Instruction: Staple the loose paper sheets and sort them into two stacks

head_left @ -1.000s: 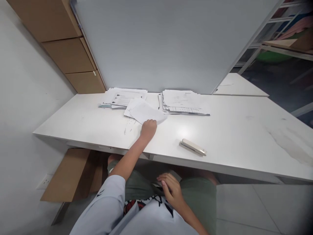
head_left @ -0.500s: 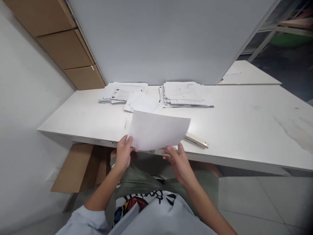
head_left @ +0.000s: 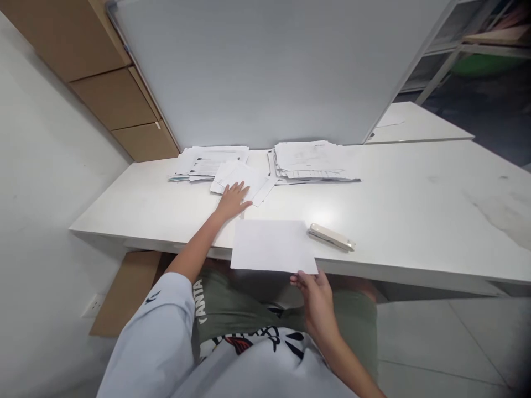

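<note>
Reaching forward, the left hand (head_left: pixel 233 199) lies flat, fingers spread, on loose papers (head_left: pixel 243 179); right hand (head_left: pixel 312 287) pinches the blank sheet's (head_left: pixel 274 246) near edge, its long axis crosswise, beside the stapler (head_left: pixel 331 237).

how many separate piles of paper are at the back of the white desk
3: a spread left pile, a taller right stack, and a small loose pile between them under the left hand. A single sheet lies nearer.
</note>
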`<state>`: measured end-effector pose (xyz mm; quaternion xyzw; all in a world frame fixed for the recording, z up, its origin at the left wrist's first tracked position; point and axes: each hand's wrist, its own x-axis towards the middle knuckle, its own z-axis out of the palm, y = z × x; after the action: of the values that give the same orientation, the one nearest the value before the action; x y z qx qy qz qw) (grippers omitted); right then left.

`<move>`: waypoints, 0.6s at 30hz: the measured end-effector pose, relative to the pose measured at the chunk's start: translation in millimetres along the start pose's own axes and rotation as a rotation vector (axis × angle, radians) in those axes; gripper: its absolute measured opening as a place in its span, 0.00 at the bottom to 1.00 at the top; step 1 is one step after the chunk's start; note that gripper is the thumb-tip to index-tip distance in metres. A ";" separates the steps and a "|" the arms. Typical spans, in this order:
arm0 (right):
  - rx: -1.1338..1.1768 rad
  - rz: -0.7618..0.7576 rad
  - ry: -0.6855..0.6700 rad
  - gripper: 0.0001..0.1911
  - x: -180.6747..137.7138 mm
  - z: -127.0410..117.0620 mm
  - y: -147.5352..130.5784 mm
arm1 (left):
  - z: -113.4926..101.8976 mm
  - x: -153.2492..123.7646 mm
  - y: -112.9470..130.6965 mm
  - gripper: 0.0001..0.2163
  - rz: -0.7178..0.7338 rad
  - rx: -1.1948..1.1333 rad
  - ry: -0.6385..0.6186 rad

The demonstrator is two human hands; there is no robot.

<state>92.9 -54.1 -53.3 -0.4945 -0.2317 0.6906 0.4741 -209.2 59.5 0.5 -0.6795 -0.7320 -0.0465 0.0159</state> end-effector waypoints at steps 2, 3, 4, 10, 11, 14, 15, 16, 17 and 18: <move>-0.021 0.008 0.004 0.24 -4.4 -3.3 -0.1 | 2.8 15.2 -5.3 0.19 -0.041 0.012 0.003; -0.030 0.005 0.015 0.24 -6.5 -4.3 0.3 | 2.9 20.5 -7.3 0.17 -0.059 0.016 0.012; -0.035 0.000 0.023 0.24 -8.4 -4.9 1.2 | 2.7 24.1 -8.3 0.17 -0.073 0.018 0.021; -0.035 0.030 -0.011 0.23 -12.9 -4.4 7.5 | 8.9 21.4 13.6 0.25 -0.115 0.000 0.012; -0.039 0.043 -0.029 0.23 -13.1 -3.5 7.9 | 10.4 19.9 18.7 0.27 -0.123 -0.007 -0.001; -0.044 0.067 -0.079 0.24 -15.5 0.3 9.5 | 11.9 17.5 29.0 0.27 -0.147 -0.018 -0.018; -0.044 0.070 -0.084 0.25 -17.1 1.8 10.7 | 11.5 17.0 30.8 0.26 -0.150 -0.016 -0.015; -0.042 0.068 -0.082 0.25 -19.0 3.1 12.5 | 11.1 16.3 32.3 0.25 -0.153 -0.014 -0.008; -0.036 0.065 -0.075 0.25 -21.2 4.3 14.9 | 10.8 15.3 33.5 0.24 -0.155 -0.012 0.001; -0.027 0.063 -0.065 0.26 -23.4 5.2 17.7 | 10.8 14.0 34.6 0.24 -0.156 -0.010 0.015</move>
<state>82.1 -81.9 -54.4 -0.4851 -0.2406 0.7177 0.4378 -175.4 76.9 -7.3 -0.6201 -0.7824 -0.0564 0.0141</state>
